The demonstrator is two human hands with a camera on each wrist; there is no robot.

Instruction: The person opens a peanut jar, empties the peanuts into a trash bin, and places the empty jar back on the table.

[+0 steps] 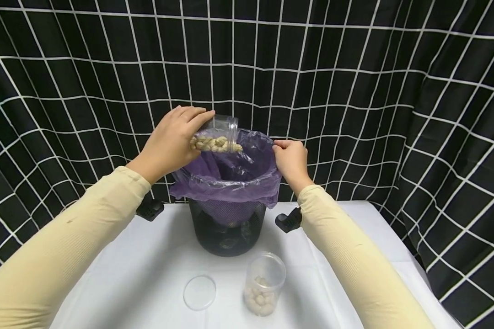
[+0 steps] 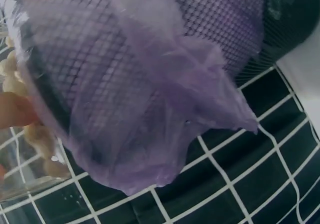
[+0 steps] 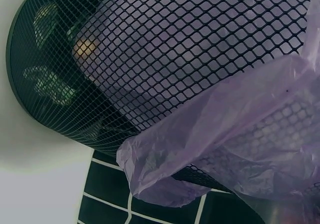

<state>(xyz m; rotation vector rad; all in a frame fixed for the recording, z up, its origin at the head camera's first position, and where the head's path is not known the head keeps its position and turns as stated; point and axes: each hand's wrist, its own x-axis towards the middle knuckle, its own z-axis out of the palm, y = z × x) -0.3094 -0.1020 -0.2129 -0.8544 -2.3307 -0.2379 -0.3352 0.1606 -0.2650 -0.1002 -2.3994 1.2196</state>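
My left hand [image 1: 169, 141] grips a clear plastic jar [image 1: 223, 123] lying on its side, its mouth facing right. Unshelled peanuts [image 1: 214, 144] lie along the jar's lower wall, with one right at the mouth. Below is a black mesh bin [image 1: 228, 237] lined with a purple plastic bag [image 1: 234, 189], which folds over the rim. At the rim's right side, my right hand [image 1: 292, 160] pinches the bag's edge between thumb and fingers. In the left wrist view, a fingertip [image 2: 17, 110] shows against the jar beside the bag. The right wrist view shows the mesh and the draped bag [image 3: 225, 119].
On the white tabletop [image 1: 156, 274], a second clear jar [image 1: 265, 274] stands in front of the bin with pale nut-like pieces in its bottom. Left of it lies a clear round lid [image 1: 199, 292]. Behind hangs a black curtain [image 1: 247, 50] with white grid lines.
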